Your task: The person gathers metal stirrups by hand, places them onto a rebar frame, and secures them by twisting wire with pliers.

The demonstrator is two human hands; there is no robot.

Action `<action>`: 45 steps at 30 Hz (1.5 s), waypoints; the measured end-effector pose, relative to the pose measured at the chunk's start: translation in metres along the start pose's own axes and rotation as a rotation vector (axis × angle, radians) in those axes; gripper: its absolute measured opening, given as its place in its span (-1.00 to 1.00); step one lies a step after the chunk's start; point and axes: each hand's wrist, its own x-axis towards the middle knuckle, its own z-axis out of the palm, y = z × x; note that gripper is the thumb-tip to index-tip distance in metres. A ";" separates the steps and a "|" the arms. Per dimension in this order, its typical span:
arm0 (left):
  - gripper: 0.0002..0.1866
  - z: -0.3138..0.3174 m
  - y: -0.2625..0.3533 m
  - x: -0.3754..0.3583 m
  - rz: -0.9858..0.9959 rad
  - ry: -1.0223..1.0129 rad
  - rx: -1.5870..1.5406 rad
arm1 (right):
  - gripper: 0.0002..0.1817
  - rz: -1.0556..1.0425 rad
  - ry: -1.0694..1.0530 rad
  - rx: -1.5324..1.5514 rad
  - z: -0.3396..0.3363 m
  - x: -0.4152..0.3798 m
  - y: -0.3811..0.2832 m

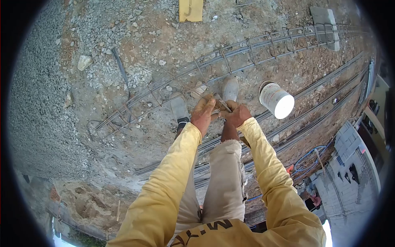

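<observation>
My left hand (202, 114) and my right hand (238, 115) are close together in front of my knees, above the ground. Between them runs a thin metal piece (222, 103), slim and greyish; its exact kind is too small to tell. The fingers of my right hand are closed on it. My left fingers are pinched together at its upper end, and whatever they hold is mostly hidden. Just beyond both hands lies a long rebar cage (252, 52) of straight bars with bent stirrups, stretching from lower left to upper right by my shoes (231, 89).
A white bucket (276, 100) lies tipped to the right. Long loose rebars (312, 88) run behind it. Gravel (45, 107) covers the left side. A yellow board (191, 10) lies at the top, a grey slab (325, 28) under the cage's far end, and blue hose (306, 158) lower right.
</observation>
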 end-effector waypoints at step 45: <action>-0.75 -0.042 -0.221 -0.008 -0.041 0.685 -0.764 | -0.81 -0.447 0.382 0.296 -0.125 0.029 -0.045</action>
